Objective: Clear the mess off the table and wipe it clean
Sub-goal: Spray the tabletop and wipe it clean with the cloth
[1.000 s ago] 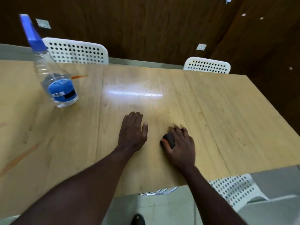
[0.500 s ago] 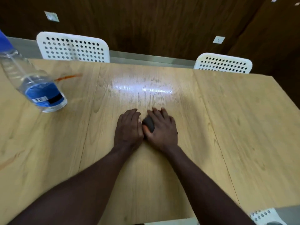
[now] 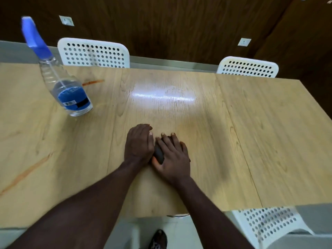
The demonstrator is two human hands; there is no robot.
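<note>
The right hand (image 3: 173, 157) pressed a small dark wad (image 3: 159, 155) onto the table (image 3: 251, 132), thumb hooked round it and fingers stretched flat. The left hand (image 3: 139, 144) lay flat beside it, fingers together, touching. Whether the wad was cloth or sponge I couldn't tell. I reckoned firm, overlapping strokes along the pale, glossy wood grain would serve, working out toward the orange streak (image 3: 27, 172) at the near left, past the clear, ribbed spray bottle (image 3: 71, 94).

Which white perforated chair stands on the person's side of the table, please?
The white perforated plastic chair at lower right; the other two stand at the far edge.
</note>
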